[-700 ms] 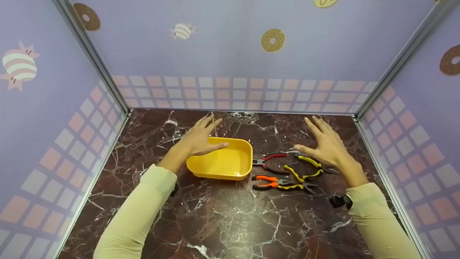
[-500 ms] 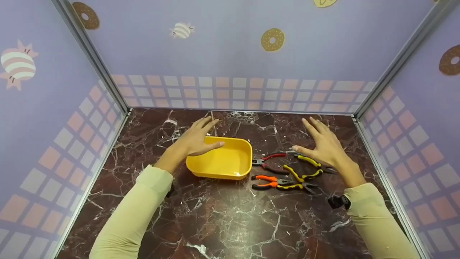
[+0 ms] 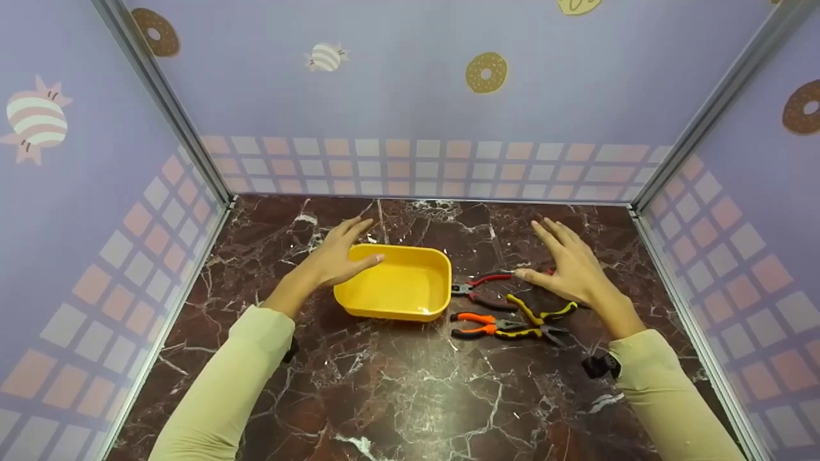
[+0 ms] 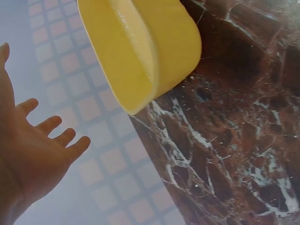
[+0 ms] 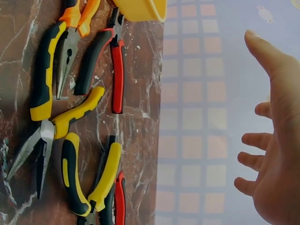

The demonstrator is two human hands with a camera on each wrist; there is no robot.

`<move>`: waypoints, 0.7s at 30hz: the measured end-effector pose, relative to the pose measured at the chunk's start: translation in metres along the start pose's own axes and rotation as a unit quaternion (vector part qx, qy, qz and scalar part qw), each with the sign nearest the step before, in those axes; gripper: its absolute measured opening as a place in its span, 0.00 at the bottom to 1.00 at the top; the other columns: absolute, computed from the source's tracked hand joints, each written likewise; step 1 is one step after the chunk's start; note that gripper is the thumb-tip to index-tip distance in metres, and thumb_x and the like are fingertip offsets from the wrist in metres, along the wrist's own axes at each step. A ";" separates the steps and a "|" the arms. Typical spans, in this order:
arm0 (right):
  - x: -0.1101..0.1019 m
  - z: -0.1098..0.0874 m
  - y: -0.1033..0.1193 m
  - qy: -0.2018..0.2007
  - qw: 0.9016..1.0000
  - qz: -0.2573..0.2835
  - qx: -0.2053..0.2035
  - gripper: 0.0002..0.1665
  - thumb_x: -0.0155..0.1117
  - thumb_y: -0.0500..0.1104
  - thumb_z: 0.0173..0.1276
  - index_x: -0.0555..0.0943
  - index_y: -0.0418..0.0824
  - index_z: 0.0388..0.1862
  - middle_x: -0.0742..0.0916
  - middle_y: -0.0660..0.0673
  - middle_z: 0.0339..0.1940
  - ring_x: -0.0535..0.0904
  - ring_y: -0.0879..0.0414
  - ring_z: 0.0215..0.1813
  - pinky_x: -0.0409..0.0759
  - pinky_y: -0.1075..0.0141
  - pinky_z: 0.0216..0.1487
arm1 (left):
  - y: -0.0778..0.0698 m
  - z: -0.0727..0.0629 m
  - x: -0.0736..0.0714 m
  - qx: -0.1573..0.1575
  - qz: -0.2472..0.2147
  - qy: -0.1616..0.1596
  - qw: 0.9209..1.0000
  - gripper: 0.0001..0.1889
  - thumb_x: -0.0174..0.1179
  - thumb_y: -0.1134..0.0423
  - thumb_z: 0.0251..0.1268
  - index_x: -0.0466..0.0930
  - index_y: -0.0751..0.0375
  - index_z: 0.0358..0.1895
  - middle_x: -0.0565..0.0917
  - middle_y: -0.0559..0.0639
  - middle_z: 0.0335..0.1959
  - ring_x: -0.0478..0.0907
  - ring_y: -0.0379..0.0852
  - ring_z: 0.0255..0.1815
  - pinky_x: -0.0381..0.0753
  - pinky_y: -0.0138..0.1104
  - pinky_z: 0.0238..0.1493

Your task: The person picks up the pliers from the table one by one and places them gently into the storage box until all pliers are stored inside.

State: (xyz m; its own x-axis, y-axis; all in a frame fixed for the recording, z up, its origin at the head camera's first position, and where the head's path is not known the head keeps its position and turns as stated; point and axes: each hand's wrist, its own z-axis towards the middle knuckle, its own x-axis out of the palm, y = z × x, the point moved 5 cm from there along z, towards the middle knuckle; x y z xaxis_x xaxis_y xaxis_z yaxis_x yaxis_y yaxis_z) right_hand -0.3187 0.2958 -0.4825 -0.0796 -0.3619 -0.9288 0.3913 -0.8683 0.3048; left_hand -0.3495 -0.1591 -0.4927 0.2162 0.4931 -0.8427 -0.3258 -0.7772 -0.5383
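My left hand [image 3: 331, 257] hovers over the left end of a yellow plastic bin [image 3: 403, 289], fingers spread and holding nothing. To the right, my right hand [image 3: 572, 273] is held above several pliers, its fingers spread and its palm turned inward. Orange-and-black long-nose pliers [image 3: 489, 329] and red-and-black pliers [image 3: 492, 278] lie just right of the bin. Long-nose pliers with yellow-and-black handles [image 5: 46, 127] lie with their jaws apart. In the right wrist view, more yellow-and-black pliers [image 5: 107, 176] lie beside a red-handled tool [image 5: 120, 199], cut off at the frame's bottom.
A dark red marble-patterned tabletop [image 3: 410, 390] bears everything. Lilac panels with a checked band [image 3: 428, 168] close off the back and both sides, joined by metal corner posts [image 3: 168, 102].
My left hand has drifted left and slightly nearer, uncovering more of the bin. My right hand has come slightly left and nearer, covering more of the far pliers. Bin and pliers stay put.
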 end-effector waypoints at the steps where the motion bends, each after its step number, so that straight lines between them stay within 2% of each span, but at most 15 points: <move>1: 0.001 0.000 0.001 0.003 1.000 0.001 0.001 0.62 0.68 0.75 0.66 0.54 0.52 0.89 0.60 0.37 0.87 0.52 0.32 0.85 0.56 0.25 0.75 | 0.002 -0.001 0.001 -0.002 -0.005 0.000 1.000 0.49 0.55 0.24 0.69 0.52 0.40 0.87 0.50 0.55 0.88 0.48 0.64 0.86 0.57 0.70 0.77; 7: 0.009 -0.001 0.001 0.017 1.000 0.009 0.006 0.63 0.68 0.75 0.66 0.54 0.51 0.89 0.59 0.37 0.87 0.54 0.31 0.84 0.57 0.24 0.74 | 0.012 -0.005 0.005 -0.010 -0.016 0.005 1.000 0.48 0.56 0.26 0.71 0.53 0.43 0.87 0.51 0.58 0.87 0.51 0.65 0.85 0.56 0.69 0.77; 13: 0.017 -0.004 0.000 0.027 0.999 0.020 0.012 0.63 0.68 0.75 0.66 0.54 0.50 0.89 0.60 0.35 0.87 0.55 0.30 0.83 0.58 0.24 0.73 | 0.022 -0.006 0.004 -0.020 -0.023 -0.018 0.999 0.48 0.56 0.29 0.73 0.54 0.50 0.87 0.53 0.61 0.86 0.52 0.66 0.84 0.55 0.67 0.79; 21: 0.029 -0.004 0.003 0.037 0.999 0.013 0.005 0.63 0.68 0.75 0.66 0.55 0.49 0.89 0.61 0.35 0.86 0.54 0.30 0.84 0.58 0.24 0.74 | 0.039 -0.011 0.015 -0.055 -0.096 -0.030 0.993 0.45 0.56 0.34 0.77 0.55 0.55 0.86 0.55 0.65 0.85 0.54 0.68 0.83 0.55 0.64 0.80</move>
State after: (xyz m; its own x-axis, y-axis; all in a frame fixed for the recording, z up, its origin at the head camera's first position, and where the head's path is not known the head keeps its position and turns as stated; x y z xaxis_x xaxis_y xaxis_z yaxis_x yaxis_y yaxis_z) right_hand -0.3163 0.2843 -0.5094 -0.0023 -0.3580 -0.9337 0.3829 -0.8629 0.3299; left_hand -0.3490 -0.1866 -0.5260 0.2082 0.6556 -0.7258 -0.1806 -0.7036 -0.6873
